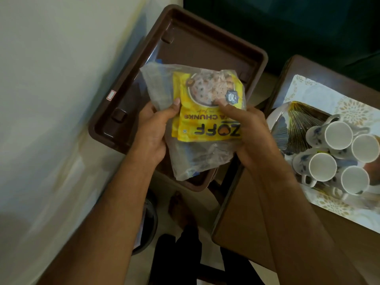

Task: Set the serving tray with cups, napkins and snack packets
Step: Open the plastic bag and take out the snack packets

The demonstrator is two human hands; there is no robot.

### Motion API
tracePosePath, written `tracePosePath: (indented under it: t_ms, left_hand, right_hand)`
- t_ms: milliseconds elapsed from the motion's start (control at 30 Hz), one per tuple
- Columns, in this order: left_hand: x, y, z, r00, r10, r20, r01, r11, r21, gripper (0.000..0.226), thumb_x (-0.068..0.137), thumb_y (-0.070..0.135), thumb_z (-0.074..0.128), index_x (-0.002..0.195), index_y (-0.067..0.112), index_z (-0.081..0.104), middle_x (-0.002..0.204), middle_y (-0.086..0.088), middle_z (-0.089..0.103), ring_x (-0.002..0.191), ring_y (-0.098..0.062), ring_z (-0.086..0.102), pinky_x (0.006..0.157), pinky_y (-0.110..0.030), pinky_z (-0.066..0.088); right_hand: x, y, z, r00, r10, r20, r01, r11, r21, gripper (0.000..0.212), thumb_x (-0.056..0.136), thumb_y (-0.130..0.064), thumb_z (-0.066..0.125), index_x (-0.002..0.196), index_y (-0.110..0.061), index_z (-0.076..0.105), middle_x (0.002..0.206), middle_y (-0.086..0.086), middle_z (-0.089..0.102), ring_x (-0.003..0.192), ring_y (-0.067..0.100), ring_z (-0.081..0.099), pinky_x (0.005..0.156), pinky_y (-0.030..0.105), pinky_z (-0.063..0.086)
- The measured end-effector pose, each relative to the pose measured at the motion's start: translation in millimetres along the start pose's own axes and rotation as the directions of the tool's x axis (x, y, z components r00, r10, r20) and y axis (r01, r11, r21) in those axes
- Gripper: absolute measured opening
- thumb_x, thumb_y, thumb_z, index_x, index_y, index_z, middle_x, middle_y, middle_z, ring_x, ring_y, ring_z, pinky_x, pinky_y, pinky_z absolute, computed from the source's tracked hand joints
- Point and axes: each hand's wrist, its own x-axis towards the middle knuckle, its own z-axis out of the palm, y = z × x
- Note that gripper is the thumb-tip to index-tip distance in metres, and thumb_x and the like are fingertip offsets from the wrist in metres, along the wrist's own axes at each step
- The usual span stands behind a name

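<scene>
Both my hands hold a bundle of packets over a brown plastic bin [213, 48]. On top is a yellow snack packet [207, 112] with a food picture. Under it lies a clear plastic bag [197, 159] with something blue inside. My left hand [154, 132] grips the bundle's left edge, thumb on the yellow packet. My right hand [250, 134] holds the right edge, forefinger pressed on the packet's front. At the right, a patterned serving tray [304, 89] carries several white cups [337, 134] with blue flowers, lying close together.
The tray rests on a brown table [246, 219] at the right. Gold-edged napkins or plates [298, 124] fan out beside the cups. A pale wall [51, 99] runs along the left. My feet and dark trousers [185, 254] show below, on a light floor.
</scene>
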Motion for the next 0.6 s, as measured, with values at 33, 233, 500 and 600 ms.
tracePosePath:
  t_ms: [33, 233, 500, 600]
  left_hand:
    - [1, 1, 1, 0.999, 0.018, -0.026, -0.017, 0.998, 0.06, 0.049, 0.087, 0.019, 0.083, 0.133, 0.01, 0.067, 0.12, -0.008, 0.079, 0.109, -0.024, 0.078, 0.094, -0.046, 0.064]
    - [4, 8, 1, 0.968, 0.178, -0.176, -0.107, 0.931, 0.35, 0.086, 0.066, 0.019, 0.1, 0.134, 0.012, 0.047, 0.128, -0.004, 0.067, 0.112, -0.019, 0.072, 0.096, -0.044, 0.063]
    - [15, 7, -7, 0.95, 0.219, -0.224, -0.132, 0.928, 0.347, 0.023, 0.084, 0.012, 0.085, 0.105, 0.011, 0.076, 0.096, -0.002, 0.08, 0.088, -0.018, 0.079, 0.086, -0.042, 0.067]
    - [19, 4, -11, 0.91, 0.328, -0.253, -0.174, 0.858, 0.484, 0.048, 0.083, 0.004, 0.083, 0.127, 0.008, 0.064, 0.117, -0.002, 0.071, 0.104, -0.018, 0.072, 0.087, -0.026, 0.061]
  right_hand:
    - [0, -1, -1, 0.999, -0.007, -0.032, 0.007, 1.0, -0.014, 0.044, 0.087, -0.022, 0.08, 0.126, -0.007, 0.066, 0.111, 0.014, 0.079, 0.1, 0.033, 0.078, 0.087, 0.048, 0.064]
    - [-5, -5, -7, 0.98, -0.083, -0.179, 0.081, 0.997, -0.016, 0.042, 0.083, -0.007, 0.082, 0.121, -0.008, 0.064, 0.107, 0.01, 0.08, 0.094, 0.029, 0.079, 0.081, 0.048, 0.066]
    - [-2, -3, -12, 0.954, -0.135, -0.266, 0.153, 0.987, 0.047, 0.033, 0.089, -0.006, 0.075, 0.121, -0.011, 0.068, 0.11, 0.006, 0.08, 0.1, 0.027, 0.078, 0.084, 0.049, 0.064]
    - [-3, -5, -10, 0.951, -0.104, -0.29, 0.142, 0.983, 0.114, 0.034, 0.093, -0.009, 0.072, 0.126, -0.01, 0.066, 0.11, 0.006, 0.08, 0.099, 0.026, 0.079, 0.085, 0.048, 0.064]
